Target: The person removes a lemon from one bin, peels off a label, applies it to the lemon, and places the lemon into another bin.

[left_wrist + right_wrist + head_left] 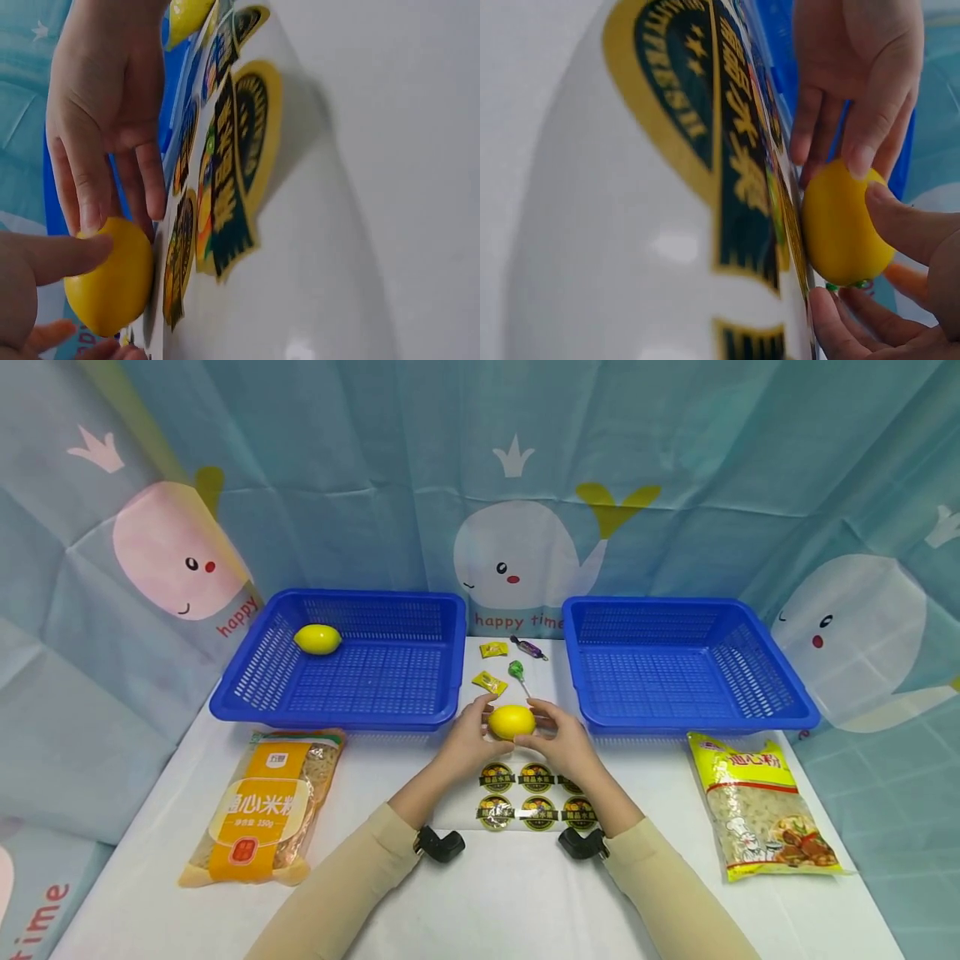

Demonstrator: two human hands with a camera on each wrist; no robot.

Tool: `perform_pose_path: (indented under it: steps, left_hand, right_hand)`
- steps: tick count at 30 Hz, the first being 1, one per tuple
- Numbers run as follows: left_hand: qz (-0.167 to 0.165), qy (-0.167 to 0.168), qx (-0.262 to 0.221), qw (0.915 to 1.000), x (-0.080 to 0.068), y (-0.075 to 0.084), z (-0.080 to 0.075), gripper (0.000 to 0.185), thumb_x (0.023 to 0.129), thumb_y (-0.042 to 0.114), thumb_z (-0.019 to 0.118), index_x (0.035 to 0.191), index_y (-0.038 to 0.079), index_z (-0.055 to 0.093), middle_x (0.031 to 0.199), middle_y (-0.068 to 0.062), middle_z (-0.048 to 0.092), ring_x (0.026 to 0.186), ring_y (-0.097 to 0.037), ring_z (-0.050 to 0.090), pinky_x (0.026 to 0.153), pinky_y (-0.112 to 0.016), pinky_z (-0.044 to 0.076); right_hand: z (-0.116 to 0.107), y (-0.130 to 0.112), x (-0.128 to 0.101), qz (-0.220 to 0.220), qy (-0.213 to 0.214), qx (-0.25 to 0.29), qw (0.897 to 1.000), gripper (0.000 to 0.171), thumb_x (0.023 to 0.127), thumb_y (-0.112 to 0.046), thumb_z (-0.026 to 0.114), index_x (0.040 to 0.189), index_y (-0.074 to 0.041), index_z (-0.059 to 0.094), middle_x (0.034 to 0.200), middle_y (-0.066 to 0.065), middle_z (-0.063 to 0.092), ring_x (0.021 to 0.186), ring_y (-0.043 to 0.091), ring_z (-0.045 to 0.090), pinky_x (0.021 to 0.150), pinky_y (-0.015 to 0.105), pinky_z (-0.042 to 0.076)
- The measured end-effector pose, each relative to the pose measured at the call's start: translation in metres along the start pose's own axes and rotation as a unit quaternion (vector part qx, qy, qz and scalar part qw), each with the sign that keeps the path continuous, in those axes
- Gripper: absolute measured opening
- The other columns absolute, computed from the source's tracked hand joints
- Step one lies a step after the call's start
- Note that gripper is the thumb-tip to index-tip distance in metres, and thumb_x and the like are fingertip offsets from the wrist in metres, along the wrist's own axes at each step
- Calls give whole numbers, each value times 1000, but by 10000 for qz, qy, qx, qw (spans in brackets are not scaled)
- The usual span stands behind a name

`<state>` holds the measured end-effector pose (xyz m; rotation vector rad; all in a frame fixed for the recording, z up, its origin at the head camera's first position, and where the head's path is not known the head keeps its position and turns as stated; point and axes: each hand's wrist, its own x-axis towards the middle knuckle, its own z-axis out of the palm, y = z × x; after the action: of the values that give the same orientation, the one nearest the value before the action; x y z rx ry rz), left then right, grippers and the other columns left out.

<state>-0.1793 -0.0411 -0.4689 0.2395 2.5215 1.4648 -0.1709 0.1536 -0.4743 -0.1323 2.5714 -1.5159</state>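
A yellow lemon [512, 722] sits between both hands at the middle of the white table, just past the far edge of a white packet [536, 793] printed with round yellow-and-black labels. My left hand [483, 717] cups its left side with thumb and fingers. My right hand [543, 720] curls round its right side. The left wrist view shows the lemon [112, 279] with my left thumb [52, 255] on it and the right hand's fingers [86, 187] on top. In the right wrist view the lemon [844, 225] is likewise pinched between both hands, beside the packet [705, 127].
Two blue baskets stand at the back, the left one [255, 685] holding a second lemon [317, 638], the right one [757, 685] holding nothing. Small wrapped candies [491, 682] and a green lollipop [517, 671] lie between them. Noodle bags lie at left [262, 806] and right [757, 806].
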Motion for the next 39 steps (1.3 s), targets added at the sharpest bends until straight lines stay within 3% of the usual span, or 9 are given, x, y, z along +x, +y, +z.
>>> perform_pose_path:
  steps: [6,11,16,20,24,28,32,39]
  left_hand:
    - [-165,276,78,9995,-24,0,-2,95,80,14,85,157,10,28,147,-22,48,133,-38,51,110,-50,45]
    - [-107,163,-69,9998,-54,-1,-3,95,81,14,84,157,7,27,144,-22,51,132,-36,52,110,-48,45]
    - [154,172,341,9992,-73,-5,-4,80,81,17,83,149,6,42,133,-17,58,121,-32,57,104,-45,49]
    - [240,239,736,9967,-83,-7,-5,62,79,15,83,135,6,59,117,-12,64,98,-23,58,86,-37,51]
    - [237,203,975,9947,-89,-5,-5,51,80,16,83,127,8,64,110,-8,64,87,-18,54,76,-31,47]
    - [404,314,1219,9912,-92,0,-6,42,82,17,83,121,10,69,110,-5,65,87,-18,56,74,-30,46]
    - [625,477,1496,9856,-94,6,-6,34,84,18,82,116,11,72,104,-1,67,87,-17,57,73,-30,46]
    - [653,511,1692,9821,-94,10,-7,29,85,25,81,110,13,75,98,1,68,86,-17,59,75,-31,48]
  right_hand:
    - [3,1,-13,192,254,-164,9994,75,85,-27,83,149,-10,47,135,14,62,120,31,64,98,45,55]
    - [7,0,-30,319,335,-865,9952,56,83,-31,85,129,-7,64,117,9,69,103,25,62,92,43,53]
    - [11,-3,-41,108,124,-2126,9770,39,75,-41,89,102,-18,75,109,3,66,104,26,56,95,48,45]
    - [13,-6,-43,-46,-100,-2512,9679,32,71,-40,92,86,-23,70,101,0,66,100,26,56,96,52,41]
    - [9,-10,-45,44,-472,-1966,9793,33,73,-35,91,87,-20,66,92,-4,66,95,19,60,94,47,45]
    - [0,-9,-43,65,-1156,-734,9906,28,82,-28,85,96,-13,66,83,-4,72,81,15,67,80,36,53]
    - [-8,-6,-41,9,-1625,122,9866,23,88,-26,79,101,-9,68,82,1,77,76,16,70,77,31,53]
    - [-14,-12,-38,-55,-1860,455,9815,25,90,-25,78,106,-8,69,85,4,77,76,16,69,74,27,53]
